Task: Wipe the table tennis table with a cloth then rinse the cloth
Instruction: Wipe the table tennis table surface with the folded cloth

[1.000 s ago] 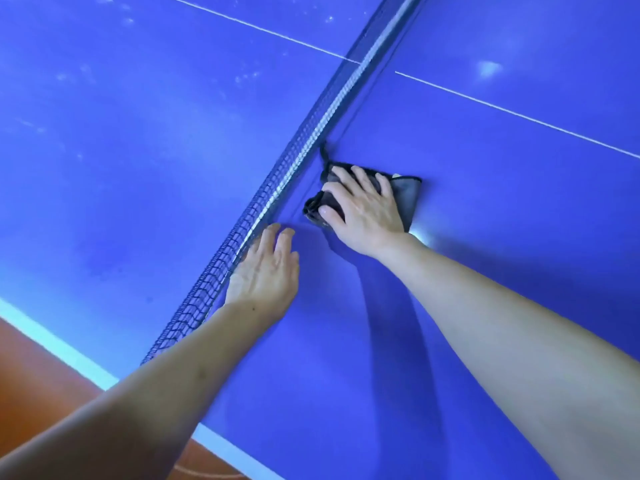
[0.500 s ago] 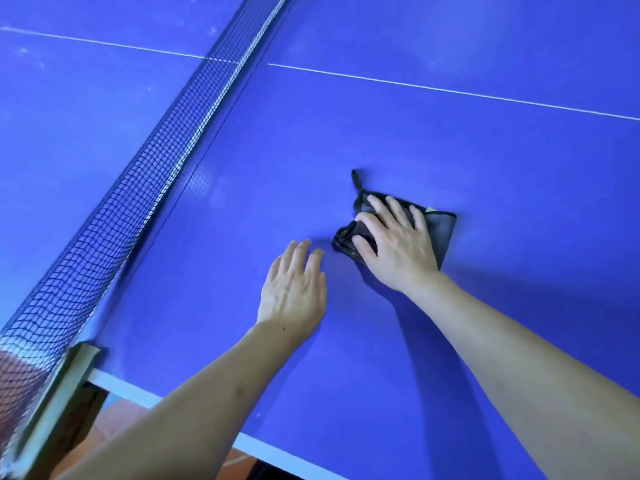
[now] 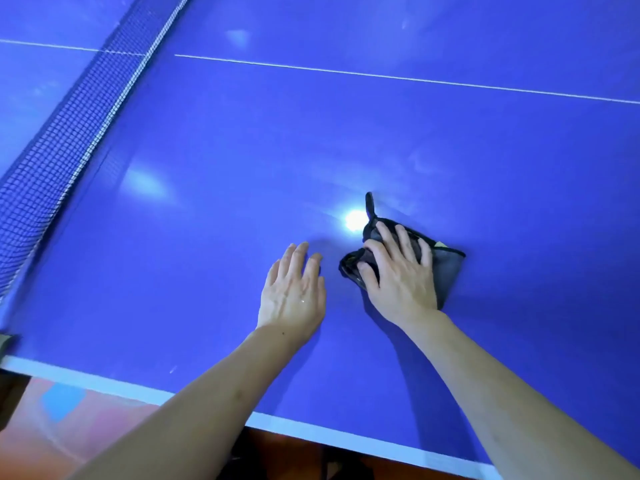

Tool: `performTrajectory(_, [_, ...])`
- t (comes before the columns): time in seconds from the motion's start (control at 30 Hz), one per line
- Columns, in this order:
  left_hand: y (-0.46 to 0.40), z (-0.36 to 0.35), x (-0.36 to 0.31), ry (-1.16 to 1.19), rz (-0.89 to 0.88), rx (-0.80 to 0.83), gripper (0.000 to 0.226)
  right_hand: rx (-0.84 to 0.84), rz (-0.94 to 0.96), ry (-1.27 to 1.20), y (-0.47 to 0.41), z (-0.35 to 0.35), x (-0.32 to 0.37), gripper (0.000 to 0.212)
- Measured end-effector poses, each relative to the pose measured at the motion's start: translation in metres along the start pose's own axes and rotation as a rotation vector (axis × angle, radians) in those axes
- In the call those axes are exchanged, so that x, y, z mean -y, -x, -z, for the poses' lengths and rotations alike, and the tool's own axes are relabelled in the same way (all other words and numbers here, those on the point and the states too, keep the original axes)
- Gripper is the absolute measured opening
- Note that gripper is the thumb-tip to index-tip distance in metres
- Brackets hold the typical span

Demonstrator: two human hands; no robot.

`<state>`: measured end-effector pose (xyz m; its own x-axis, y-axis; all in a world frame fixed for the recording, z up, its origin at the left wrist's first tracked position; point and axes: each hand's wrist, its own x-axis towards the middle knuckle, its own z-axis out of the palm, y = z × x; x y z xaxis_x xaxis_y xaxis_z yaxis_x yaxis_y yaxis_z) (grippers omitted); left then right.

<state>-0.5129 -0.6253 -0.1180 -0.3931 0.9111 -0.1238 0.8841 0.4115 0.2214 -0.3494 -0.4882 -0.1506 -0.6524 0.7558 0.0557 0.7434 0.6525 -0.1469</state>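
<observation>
Wiping is under way: the right hand (image 3: 398,275) presses flat on the folded dark grey cloth (image 3: 446,268) mid blue worktop (image 3: 450,140); left hand (image 3: 294,292) rests spread, holding nothing; rinsing remains

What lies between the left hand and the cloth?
Nothing: in the head view only a bare strip of blue table separates the left hand from the cloth.

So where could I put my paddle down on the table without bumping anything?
Best spot: the wide bare blue stretch between the net and the white centre line, beyond both hands. The strip along the white near edge, left of the arms, is bare too. It is crowded where the right hand presses the dark cloth, with the left hand flat beside it.
</observation>
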Motion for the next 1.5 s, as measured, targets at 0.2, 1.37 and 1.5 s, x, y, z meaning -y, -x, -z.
performTrajectory(0.2, [0.012,0.002,0.057,0.003,0.073,-0.07,0.037,0.031,-0.033,0.035,-0.007,-0.006,0.015,0.042])
performTrajectory(1.37, [0.106,0.072,0.402,-0.039,0.37,-0.011,0.047,0.156,0.495,-0.113,-0.169,-0.078,0.461,0.036])
performTrajectory(1.5, [0.108,0.06,0.36,-0.057,0.323,-0.043,0.045,0.153,0.486,-0.133,-0.141,-0.065,0.404,0.035])
